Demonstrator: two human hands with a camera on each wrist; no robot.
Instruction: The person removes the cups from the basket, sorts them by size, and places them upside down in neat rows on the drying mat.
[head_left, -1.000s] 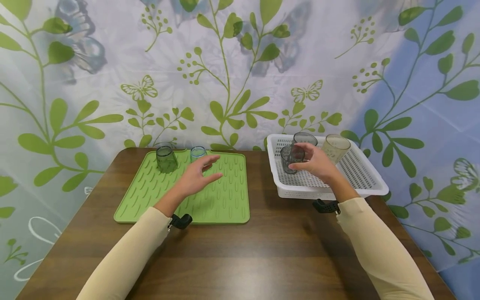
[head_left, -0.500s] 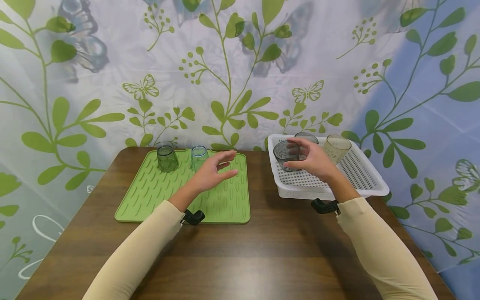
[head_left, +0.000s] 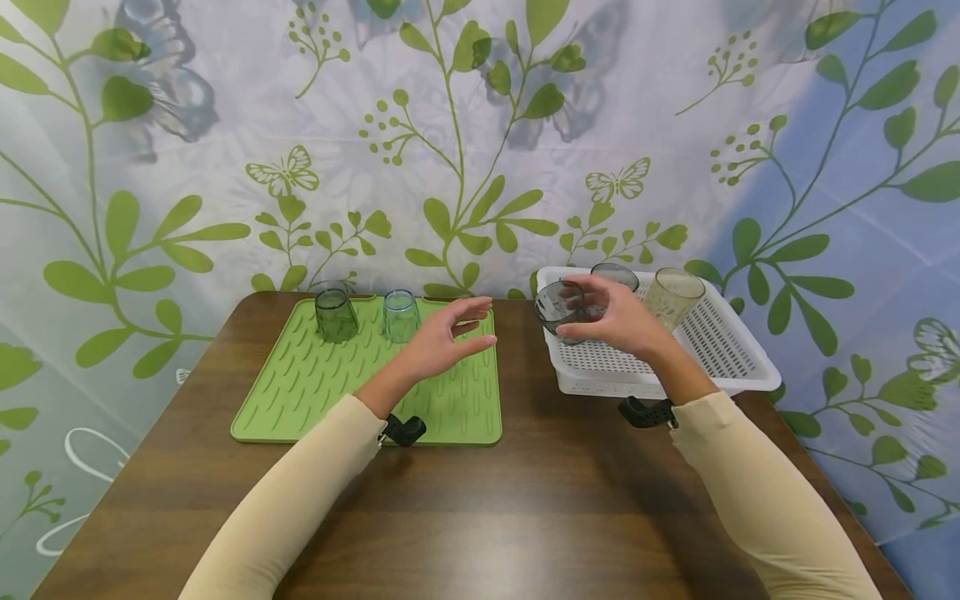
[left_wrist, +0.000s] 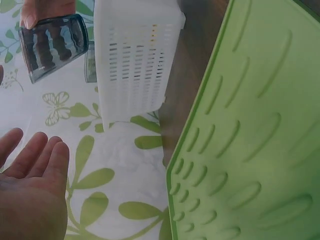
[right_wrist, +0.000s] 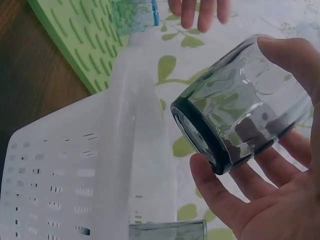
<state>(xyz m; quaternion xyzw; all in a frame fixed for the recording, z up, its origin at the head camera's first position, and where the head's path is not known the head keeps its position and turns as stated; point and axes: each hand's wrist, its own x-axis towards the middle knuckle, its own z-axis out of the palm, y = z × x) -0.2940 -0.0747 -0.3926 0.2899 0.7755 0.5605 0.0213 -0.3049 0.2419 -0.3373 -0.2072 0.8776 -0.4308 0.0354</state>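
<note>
My right hand (head_left: 621, 323) grips a grey-tinted drinking glass (head_left: 551, 310) above the left part of a white perforated basket (head_left: 600, 385). In the right wrist view, thumb and fingers wrap the glass (right_wrist: 225, 115), tilted with its thick base away from the palm. My left hand (head_left: 438, 346) hovers over the right side of a green ridged drying mat (head_left: 315, 408), fingers extended and holding nothing; the left wrist view shows its palm (left_wrist: 35, 200). A dark green glass (head_left: 336, 317) and a bluish glass (head_left: 401, 318) stand upside down at the mat's back.
Another grey glass (head_left: 617, 279) and an amber-tinted glass (head_left: 672, 296) stand inside the basket. Mat and basket sit apart on a brown wooden table (head_left: 480, 500). A leaf-patterned cloth (head_left: 465, 125) hangs right behind the table.
My right hand has lifted the grey glass and shifted it left, toward the basket's left rim. My left hand has moved right across the mat, away from the bluish glass.
</note>
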